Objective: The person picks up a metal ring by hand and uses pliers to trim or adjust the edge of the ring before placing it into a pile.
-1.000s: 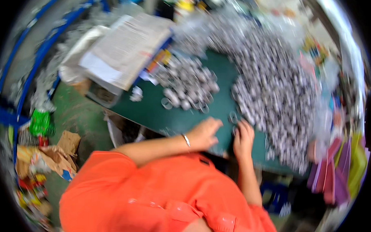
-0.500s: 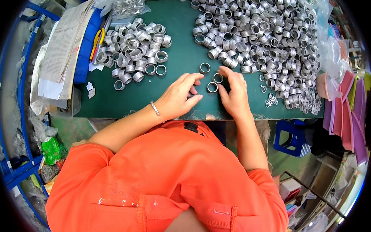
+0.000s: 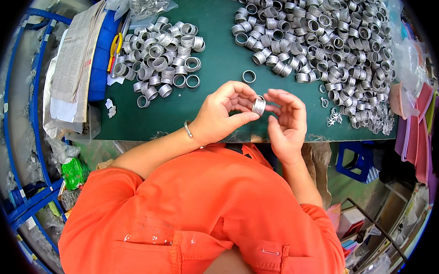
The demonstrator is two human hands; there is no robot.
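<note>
My left hand (image 3: 230, 107), with a bracelet at its wrist, pinches a silver patterned metal ring (image 3: 259, 106) between thumb and fingers. Close by on the right, my right hand (image 3: 288, 121) is half curled, thumb and fingers apart; some of its fingertips reach behind the held ring, and I cannot see whether they touch it. A single loose ring (image 3: 249, 76) lies on the green tabletop (image 3: 213, 35) just beyond my hands. To the left is a smaller heap of similar rings (image 3: 160, 62), and a much larger heap of rings (image 3: 319, 39) spreads across the right.
Yellow-handled pliers (image 3: 115, 49) lie beside a blue bin (image 3: 104, 55) with newspaper (image 3: 77, 59) against it. Clear plastic bags (image 3: 149, 1) sit at the back. Small silver pieces (image 3: 334, 117) lie near the front right. A blue stool (image 3: 356, 161) stands below the table.
Two rings that lay between my hands are gone from the tabletop; one is now lifted in my left hand. Both hands have come closer together, and the view has shifted slightly.
</note>
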